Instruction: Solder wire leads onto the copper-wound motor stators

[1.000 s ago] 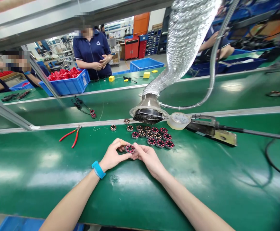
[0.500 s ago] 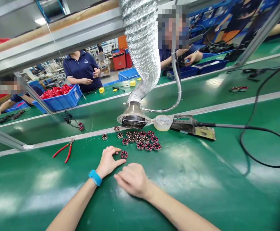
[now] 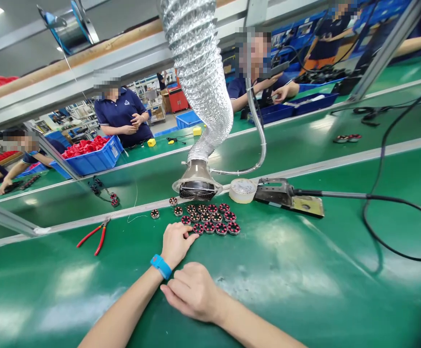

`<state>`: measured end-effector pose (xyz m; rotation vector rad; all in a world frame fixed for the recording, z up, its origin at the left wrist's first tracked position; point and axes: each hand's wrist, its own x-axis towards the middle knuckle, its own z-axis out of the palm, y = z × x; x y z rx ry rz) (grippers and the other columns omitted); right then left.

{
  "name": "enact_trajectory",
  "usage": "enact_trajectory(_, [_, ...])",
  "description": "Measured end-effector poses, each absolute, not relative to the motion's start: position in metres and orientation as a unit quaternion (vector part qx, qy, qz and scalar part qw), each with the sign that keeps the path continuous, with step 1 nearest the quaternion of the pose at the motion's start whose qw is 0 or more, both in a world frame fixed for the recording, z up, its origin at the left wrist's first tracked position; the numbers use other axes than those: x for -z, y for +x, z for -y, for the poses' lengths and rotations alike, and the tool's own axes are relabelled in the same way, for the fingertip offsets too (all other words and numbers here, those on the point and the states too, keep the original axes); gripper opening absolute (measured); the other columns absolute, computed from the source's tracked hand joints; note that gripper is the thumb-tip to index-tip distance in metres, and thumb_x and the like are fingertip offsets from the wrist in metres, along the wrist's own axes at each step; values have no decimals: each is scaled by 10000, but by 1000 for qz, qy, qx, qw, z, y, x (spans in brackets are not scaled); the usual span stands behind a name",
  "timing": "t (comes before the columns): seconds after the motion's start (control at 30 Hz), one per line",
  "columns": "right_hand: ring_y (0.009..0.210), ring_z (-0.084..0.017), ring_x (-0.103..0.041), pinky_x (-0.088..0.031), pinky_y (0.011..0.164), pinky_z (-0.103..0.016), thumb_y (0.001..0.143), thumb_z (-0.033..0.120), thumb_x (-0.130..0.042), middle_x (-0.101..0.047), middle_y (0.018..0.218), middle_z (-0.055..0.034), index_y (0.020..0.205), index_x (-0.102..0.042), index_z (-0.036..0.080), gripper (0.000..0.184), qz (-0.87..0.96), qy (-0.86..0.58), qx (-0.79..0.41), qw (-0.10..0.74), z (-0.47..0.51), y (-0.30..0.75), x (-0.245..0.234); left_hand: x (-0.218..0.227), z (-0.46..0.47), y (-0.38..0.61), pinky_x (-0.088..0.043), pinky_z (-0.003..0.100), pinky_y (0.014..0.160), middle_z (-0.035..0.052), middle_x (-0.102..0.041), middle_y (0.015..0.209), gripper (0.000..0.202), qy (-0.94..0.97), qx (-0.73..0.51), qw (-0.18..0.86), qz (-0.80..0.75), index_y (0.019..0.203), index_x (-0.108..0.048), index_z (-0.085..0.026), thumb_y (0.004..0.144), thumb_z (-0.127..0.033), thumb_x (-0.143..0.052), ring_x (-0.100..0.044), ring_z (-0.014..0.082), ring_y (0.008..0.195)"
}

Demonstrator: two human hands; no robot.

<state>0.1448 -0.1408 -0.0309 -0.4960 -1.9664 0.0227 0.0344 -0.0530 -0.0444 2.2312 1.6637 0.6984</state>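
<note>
pinching the left edge of a round part [image 3: 198, 228] with the left hand [image 3: 176, 243]; curling the right hand [image 3: 196, 293] loosely closed, impossible to tell if empty. resting, apparently, on the green worktop [image 3: 275, 285], at the left end of the nearest row of similar discs [image 3: 221, 228]. probably light and stiff; best gripped by the rim, sparing the inner face. dark-centred, dotted pinkish-red, silvery-sided.

The right grip [image 3: 192, 292] curls inward, its fingertips and any contents hidden. The bottom edge cuts off both forearms [image 3: 127, 304], the top edge the silver duct [image 3: 198, 63]; a shirt logo [image 3: 126, 102] is too small to read.
</note>
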Motion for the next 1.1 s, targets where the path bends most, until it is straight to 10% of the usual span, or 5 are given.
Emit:
enact_trajectory(0.37, [480,-120,-379,-230,538,-324,1003,193,-502,-492,537,27,605,-521,198,398,832,-207,-9,515,145,144,31,5,40,14,-366,329,724,47,-650,670,353,754,-269,29,-599,713,-723,-212,967,-387,-551,-572,187,673])
enact_trajectory(0.77, [460,-98,-354,-198,524,-317,1008,213,-504,-483,516,37,579,-495,194,429,824,-260,-15,503,128,143,44,-13,-73,22,-521,378,824,238,-744,1047,493,665,5,9,-746,1001,-771,-115,888,-557,-583,-707,354,1026])
enact_trajectory(1.1, [449,-83,-422,-222,486,-281,962,270,-521,-513,504,36,546,-494,196,424,778,-357,-98,507,106,135,52,-43,-57,-9,-502,331,760,119,-772,1018,370,696,-84,20,-713,1031,-761,-206,867,-483,-580,-707,310,975])
